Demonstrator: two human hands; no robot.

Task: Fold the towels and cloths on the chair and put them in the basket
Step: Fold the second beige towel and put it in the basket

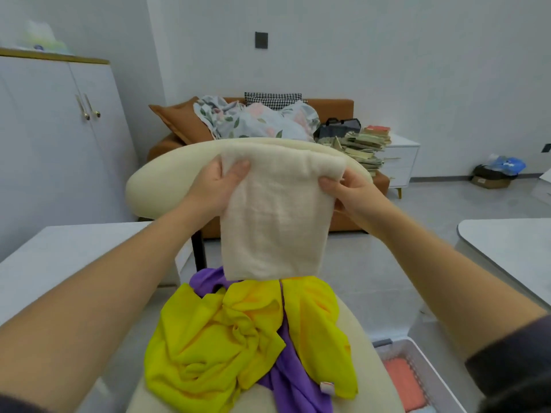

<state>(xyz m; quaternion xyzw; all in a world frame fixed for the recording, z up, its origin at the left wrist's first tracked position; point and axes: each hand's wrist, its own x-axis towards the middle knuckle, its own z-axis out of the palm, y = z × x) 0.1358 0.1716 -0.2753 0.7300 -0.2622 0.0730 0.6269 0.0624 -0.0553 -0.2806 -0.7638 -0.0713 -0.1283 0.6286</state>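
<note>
Head view, left hand (217, 187) and right hand (349, 192) pinching cream towel (274, 222) corners, bottom edge over yellow cloth (220, 338)

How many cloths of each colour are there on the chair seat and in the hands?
Cream towel: 1, held up
Yellow cloth: 1, perhaps 2; too bunched to tell
Purple cloth: 1
Total: 3, perhaps 4

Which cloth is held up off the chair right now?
The cream towel, gripped by left hand and right hand; yellow cloth and purple cloth lie crumpled on the chair.
</note>
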